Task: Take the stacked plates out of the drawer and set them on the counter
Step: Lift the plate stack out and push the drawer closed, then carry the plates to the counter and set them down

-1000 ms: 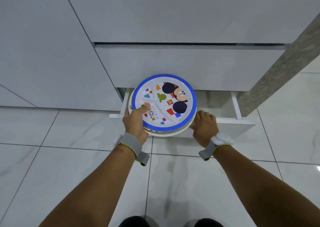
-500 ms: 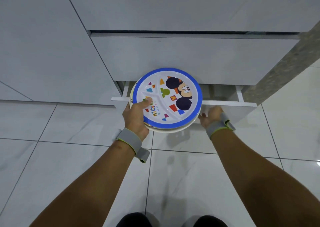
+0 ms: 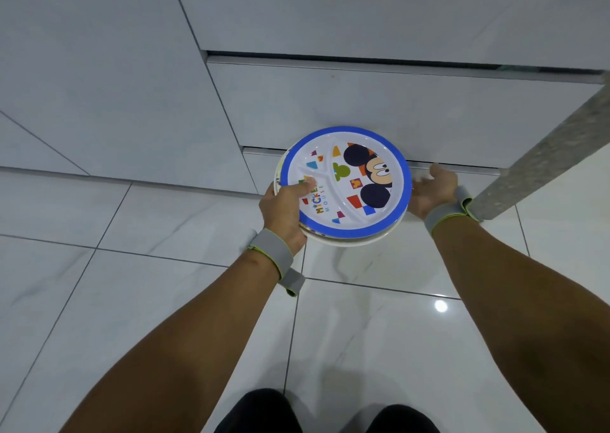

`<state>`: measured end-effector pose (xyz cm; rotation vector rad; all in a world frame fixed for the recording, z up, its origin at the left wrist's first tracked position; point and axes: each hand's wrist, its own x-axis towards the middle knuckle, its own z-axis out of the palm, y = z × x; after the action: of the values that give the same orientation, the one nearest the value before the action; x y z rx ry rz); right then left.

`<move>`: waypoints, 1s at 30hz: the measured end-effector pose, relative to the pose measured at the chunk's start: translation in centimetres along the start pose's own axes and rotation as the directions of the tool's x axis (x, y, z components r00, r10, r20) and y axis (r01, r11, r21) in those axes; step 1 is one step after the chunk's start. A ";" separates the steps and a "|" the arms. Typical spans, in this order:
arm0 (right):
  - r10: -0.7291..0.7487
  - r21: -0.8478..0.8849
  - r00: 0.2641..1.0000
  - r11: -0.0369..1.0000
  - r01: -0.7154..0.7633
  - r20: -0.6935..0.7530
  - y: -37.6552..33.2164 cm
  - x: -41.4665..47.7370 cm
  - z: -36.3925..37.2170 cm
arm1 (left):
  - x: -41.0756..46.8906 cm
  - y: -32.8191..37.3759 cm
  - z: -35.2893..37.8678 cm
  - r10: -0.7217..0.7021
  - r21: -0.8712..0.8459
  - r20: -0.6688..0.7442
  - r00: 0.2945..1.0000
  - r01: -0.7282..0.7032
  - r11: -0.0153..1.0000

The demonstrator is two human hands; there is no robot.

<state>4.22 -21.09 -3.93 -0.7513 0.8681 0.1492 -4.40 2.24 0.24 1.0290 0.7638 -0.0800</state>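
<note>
Two hands low over tiled floor: left hand gripping stacked plates; right hand spread against drawer front, right of plates.

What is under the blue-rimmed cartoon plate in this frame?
Under the blue-rimmed plate, pale rims of more stacked plates peek out left and below. Their count and faces are covered. The left hand holds the stack.
</note>
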 end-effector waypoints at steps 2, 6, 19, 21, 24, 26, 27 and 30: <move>0.032 -0.056 0.996 0.998 -0.027 0.086 -0.5 -0.8 -0.3 | -0.7 0.4 0.6 -0.007 -0.003 0.012 1.000 0.007 1.000; 0.111 -0.223 0.942 0.974 -0.040 0.316 -1.1 -6.2 -0.1 | -2.9 1.4 1.6 -0.001 -0.027 0.039 0.999 0.002 1.000; -0.211 -0.457 0.922 0.819 0.348 0.324 0.3 -28.8 -2.5 | -20.9 6.4 -1.8 0.116 -0.004 0.136 0.984 -0.117 0.993; -0.314 -0.442 0.902 0.792 0.421 0.295 2.0 -31.3 -4.0 | -23.3 5.1 -3.7 0.142 0.003 0.160 0.977 -0.145 0.989; -0.372 -0.403 0.887 0.794 0.456 0.272 3.4 -33.9 -5.7 | -25.9 4.1 -5.3 0.132 0.006 0.183 0.974 -0.136 0.991; -0.364 -0.410 0.902 0.804 0.431 0.233 3.4 -34.8 -5.9 | -27.0 4.3 -5.5 0.109 0.045 0.160 0.981 -0.118 0.992; -0.354 -0.421 0.910 0.807 0.413 0.215 3.2 -35.5 -5.9 | -27.5 4.7 -5.4 0.097 0.055 0.144 0.985 -0.105 0.993; -0.332 -0.473 0.931 0.802 0.365 0.155 1.5 -37.4 -4.3 | -29.2 7.4 -4.4 0.067 0.058 0.113 0.991 -0.074 0.996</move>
<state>-23.58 -16.31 21.10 -1.3737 0.6142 0.0650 -25.51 1.48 22.18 1.1009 0.6267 -0.0993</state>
